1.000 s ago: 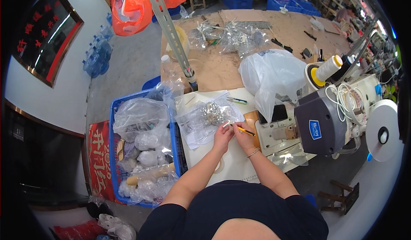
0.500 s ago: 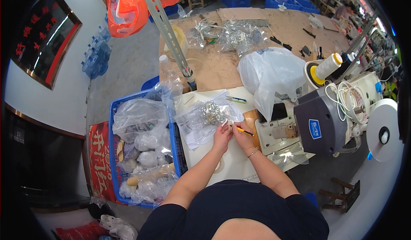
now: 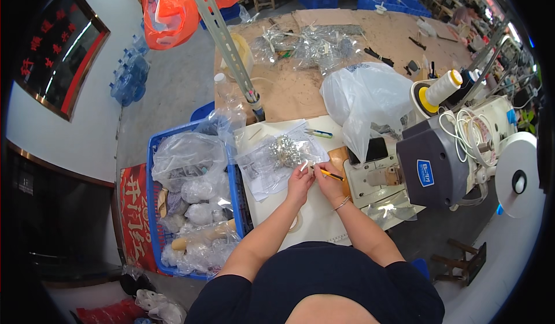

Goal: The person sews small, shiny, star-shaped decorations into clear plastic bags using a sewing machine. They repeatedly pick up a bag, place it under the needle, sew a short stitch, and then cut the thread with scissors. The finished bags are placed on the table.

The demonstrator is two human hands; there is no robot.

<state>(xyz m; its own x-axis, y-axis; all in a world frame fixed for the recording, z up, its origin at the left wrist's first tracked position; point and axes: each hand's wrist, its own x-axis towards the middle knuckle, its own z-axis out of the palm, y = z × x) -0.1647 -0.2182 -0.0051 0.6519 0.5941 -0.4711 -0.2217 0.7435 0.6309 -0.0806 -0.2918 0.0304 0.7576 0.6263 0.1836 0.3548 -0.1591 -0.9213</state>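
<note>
Close together above the white tabletop (image 3: 269, 211), my two hands meet fingertip to fingertip. The left hand (image 3: 300, 186) pinches a small white strip (image 3: 304, 166), perhaps a tag. In my right hand (image 3: 330, 186) lies a slim yellow pen (image 3: 332, 175) with a dark end, pointing off to the right; whether it is a pencil is too small to tell. Just beyond the fingers sits a bundle of shiny silver pieces (image 3: 285, 150) in clear plastic, on printed paper sheets (image 3: 254, 173). Thread snips (image 3: 319, 133) with a green-and-blue handle rest behind it.
A blue crate (image 3: 238, 191) of plastic-wrapped goods stands left of the table. To the right are a sewing machine (image 3: 430, 165), a dark phone (image 3: 376, 150) and a bulky white plastic bag (image 3: 367, 95). A slotted metal post (image 3: 225, 43) rises behind the crate.
Both hands stay almost in place, the fingers shifting slightly around the white strip. The strip now shows more plainly above the left fingertips.
</note>
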